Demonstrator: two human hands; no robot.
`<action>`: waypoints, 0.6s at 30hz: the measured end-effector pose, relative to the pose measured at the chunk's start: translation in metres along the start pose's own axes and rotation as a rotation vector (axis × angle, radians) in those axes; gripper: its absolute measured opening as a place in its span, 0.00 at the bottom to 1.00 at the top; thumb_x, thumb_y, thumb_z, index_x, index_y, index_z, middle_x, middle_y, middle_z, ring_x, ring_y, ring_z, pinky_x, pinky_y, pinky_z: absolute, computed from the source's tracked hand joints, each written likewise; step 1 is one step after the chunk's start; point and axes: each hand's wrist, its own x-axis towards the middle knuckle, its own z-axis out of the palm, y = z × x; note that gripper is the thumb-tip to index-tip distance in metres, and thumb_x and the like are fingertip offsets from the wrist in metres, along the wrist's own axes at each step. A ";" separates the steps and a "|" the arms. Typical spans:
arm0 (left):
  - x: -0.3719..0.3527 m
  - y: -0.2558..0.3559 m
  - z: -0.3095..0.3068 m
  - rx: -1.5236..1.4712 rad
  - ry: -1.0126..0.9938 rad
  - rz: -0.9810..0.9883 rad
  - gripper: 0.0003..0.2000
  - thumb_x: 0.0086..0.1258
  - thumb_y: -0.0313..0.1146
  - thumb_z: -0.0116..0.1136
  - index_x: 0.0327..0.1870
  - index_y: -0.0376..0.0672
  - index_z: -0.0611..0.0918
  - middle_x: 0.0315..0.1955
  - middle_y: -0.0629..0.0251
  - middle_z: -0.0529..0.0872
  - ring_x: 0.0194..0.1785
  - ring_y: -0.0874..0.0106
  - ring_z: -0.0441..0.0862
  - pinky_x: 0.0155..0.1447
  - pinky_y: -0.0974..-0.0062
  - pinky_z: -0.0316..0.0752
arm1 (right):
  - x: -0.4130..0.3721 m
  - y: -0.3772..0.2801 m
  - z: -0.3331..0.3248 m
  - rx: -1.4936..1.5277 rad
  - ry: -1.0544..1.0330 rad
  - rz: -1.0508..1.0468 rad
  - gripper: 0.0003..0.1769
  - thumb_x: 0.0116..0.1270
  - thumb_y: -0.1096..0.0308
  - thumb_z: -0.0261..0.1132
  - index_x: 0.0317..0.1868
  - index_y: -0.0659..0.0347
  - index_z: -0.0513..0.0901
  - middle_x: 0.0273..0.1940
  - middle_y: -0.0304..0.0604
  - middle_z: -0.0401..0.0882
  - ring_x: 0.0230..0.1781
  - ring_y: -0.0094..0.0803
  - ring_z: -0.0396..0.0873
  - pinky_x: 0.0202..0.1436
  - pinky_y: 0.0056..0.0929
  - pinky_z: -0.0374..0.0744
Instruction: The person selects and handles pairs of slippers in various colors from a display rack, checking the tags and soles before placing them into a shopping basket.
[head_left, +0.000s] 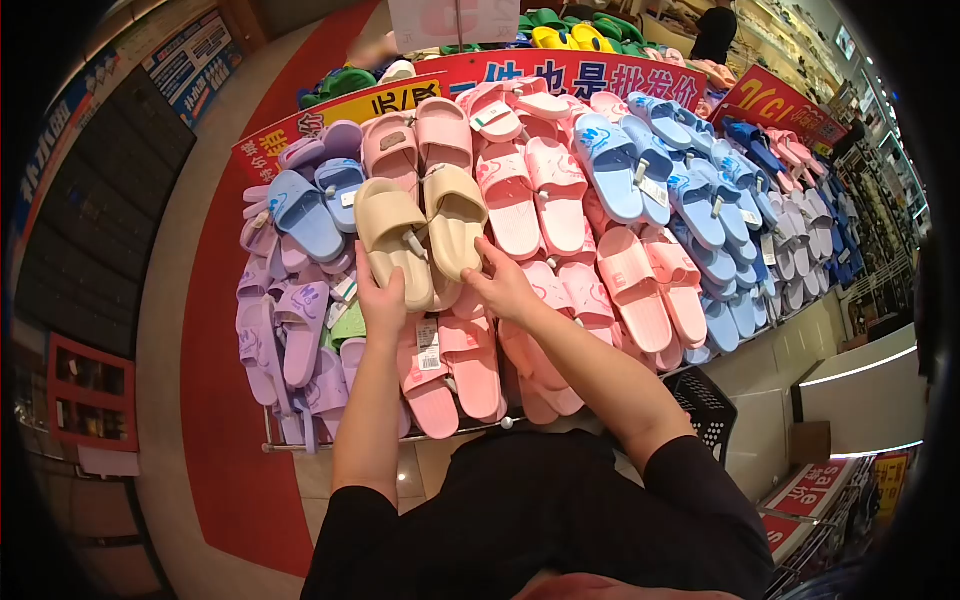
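Note:
A pair of beige slide slippers [391, 225] is held between my two hands over a heaped display of slippers. My left hand [382, 297] grips the left slipper by its side near the heel, thumb on the footbed. My right hand [496, 284] holds the heel end of the right slipper [457, 225]. A small white tag joins the two at their inner edges. Just beyond them are dusty pink slippers [444, 135], and below hang pink slippers [430, 400] with a barcode label [428, 345].
Purple slippers [302, 335] lie to the left, light blue slippers [612, 165] to the right, grey ones [795, 235] farther along. Red sign boards [590, 78] run behind the heap. A metal rail [350, 441] edges the rack. A black perforated basket [702, 405] stands at lower right.

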 end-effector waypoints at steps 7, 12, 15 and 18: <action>0.054 -0.008 -0.018 0.187 -0.099 -0.004 0.37 0.66 0.24 0.55 0.77 0.32 0.53 0.64 0.50 0.74 0.59 0.64 0.78 0.62 0.72 0.73 | 0.017 -0.009 0.017 -0.459 0.184 -0.054 0.30 0.63 0.70 0.66 0.64 0.72 0.73 0.72 0.67 0.57 0.66 0.51 0.72 0.65 0.33 0.73; 0.072 -0.001 -0.005 0.077 -0.067 -0.117 0.36 0.67 0.25 0.54 0.76 0.31 0.54 0.64 0.49 0.74 0.60 0.64 0.78 0.61 0.72 0.73 | 0.021 -0.006 0.023 -0.308 0.241 -0.130 0.25 0.64 0.69 0.66 0.61 0.70 0.77 0.72 0.70 0.56 0.67 0.51 0.72 0.63 0.34 0.74; 0.083 -0.027 0.002 0.137 0.046 -0.095 0.36 0.69 0.28 0.53 0.76 0.31 0.54 0.63 0.45 0.74 0.61 0.61 0.77 0.63 0.70 0.72 | 0.026 -0.012 0.022 -0.319 0.175 -0.223 0.23 0.64 0.69 0.65 0.59 0.68 0.79 0.71 0.74 0.56 0.67 0.54 0.71 0.64 0.35 0.74; 0.067 -0.041 0.002 0.559 0.096 -0.029 0.38 0.65 0.32 0.58 0.75 0.31 0.56 0.61 0.39 0.75 0.62 0.50 0.76 0.66 0.64 0.69 | 0.011 -0.017 0.024 -0.480 0.228 -0.179 0.22 0.65 0.69 0.63 0.59 0.65 0.79 0.70 0.76 0.54 0.65 0.62 0.70 0.65 0.40 0.74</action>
